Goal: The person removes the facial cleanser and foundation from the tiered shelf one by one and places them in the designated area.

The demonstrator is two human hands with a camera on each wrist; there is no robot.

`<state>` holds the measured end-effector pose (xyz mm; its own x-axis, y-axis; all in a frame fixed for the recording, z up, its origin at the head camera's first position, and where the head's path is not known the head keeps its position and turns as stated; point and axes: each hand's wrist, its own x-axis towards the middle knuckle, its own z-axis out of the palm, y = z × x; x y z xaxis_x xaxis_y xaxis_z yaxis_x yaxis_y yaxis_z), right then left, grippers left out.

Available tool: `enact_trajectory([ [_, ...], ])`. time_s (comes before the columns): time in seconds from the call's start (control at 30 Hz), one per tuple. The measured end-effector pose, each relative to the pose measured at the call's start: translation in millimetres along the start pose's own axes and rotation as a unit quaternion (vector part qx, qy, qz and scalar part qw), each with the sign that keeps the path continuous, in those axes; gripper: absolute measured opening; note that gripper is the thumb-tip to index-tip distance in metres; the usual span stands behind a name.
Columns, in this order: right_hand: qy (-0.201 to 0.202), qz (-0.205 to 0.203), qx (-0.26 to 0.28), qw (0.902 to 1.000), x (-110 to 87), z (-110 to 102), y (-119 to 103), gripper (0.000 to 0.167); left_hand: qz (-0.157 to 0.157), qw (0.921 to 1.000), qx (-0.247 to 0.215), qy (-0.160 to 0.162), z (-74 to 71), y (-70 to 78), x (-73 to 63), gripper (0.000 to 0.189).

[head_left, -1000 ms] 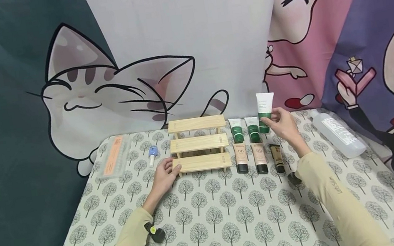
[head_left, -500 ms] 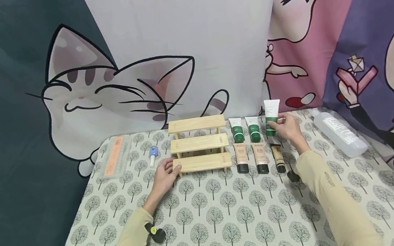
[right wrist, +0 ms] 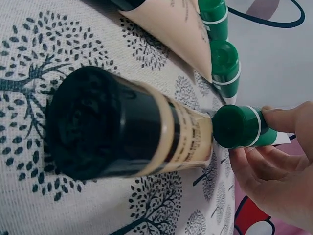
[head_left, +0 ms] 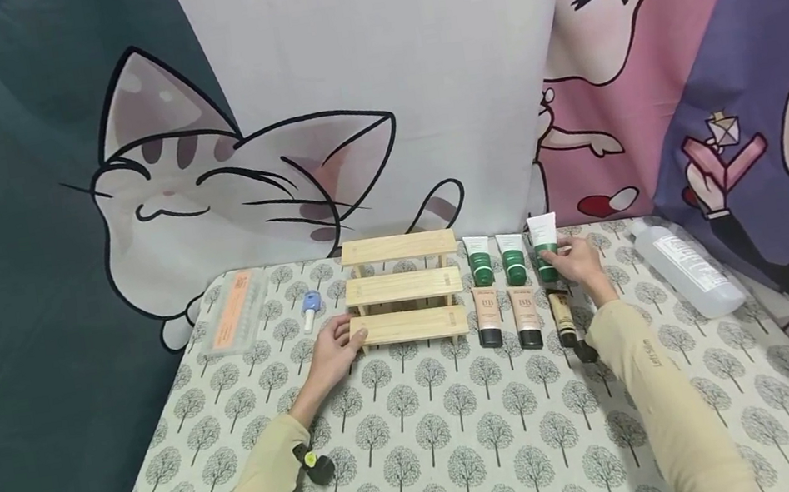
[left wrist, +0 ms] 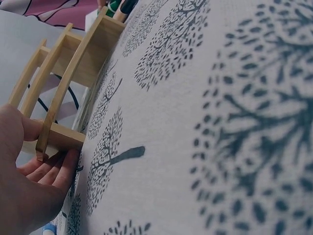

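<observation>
My left hand [head_left: 331, 354] grips the left end of the lowest step of a three-step wooden display stand [head_left: 409, 325]. In the left wrist view the thumb lies over the step's end and the fingers reach beneath it. My right hand [head_left: 579, 264] pinches a white and green squeeze tube [head_left: 544, 242] near its green cap, thumb on one side and fingers on the other. Two similar green and white tubes [head_left: 479, 261] lie to its left. Nearer me are two beige BB cream tubes [head_left: 488, 317] and a smaller gold tube with a black cap [right wrist: 142, 129].
A clear bottle [head_left: 689, 268] lies at the right of the table. On the left are a flat clear case with an orange strip [head_left: 233, 311] and a small blue and white item [head_left: 311, 308]. Printed fabric [head_left: 375, 55] hangs behind the tree-patterned tablecloth [head_left: 457, 422].
My right hand has lowered the green and white tube toward the cloth, into the row with the other two. The left hand has kept its grip on the stand.
</observation>
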<state>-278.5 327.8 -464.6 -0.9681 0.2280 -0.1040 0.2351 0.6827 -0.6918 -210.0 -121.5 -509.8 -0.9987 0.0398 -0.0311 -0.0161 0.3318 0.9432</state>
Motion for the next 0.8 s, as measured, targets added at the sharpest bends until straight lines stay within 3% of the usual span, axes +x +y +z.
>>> enact_trajectory([
  [0.2, -0.018, 0.021, -0.01, 0.9996, 4.6, 4.9, 5.6, 0.061, -0.001, 1.0, 0.003, 0.0, 0.3, 1.3, 0.2, 0.054],
  [0.43, -0.005, 0.033, -0.036, 0.9988, 7.6, 7.9, 9.8, 0.058, 0.002, 1.0, 0.002, -0.006, 2.6, -1.6, 2.3, 0.053],
  [0.57, 0.002, 0.029, -0.052, 0.9982, 6.4, 7.1, 10.2, 0.058, 0.006, 0.9999, -0.002, -0.008, 3.4, -1.5, 2.2, 0.052],
  [0.8, 0.008, 0.012, -0.096, 0.9953, 3.0, 1.1, 11.1, 0.044, 0.005, 0.9999, 0.004, -0.01, 3.8, 0.1, 2.5, 0.054],
])
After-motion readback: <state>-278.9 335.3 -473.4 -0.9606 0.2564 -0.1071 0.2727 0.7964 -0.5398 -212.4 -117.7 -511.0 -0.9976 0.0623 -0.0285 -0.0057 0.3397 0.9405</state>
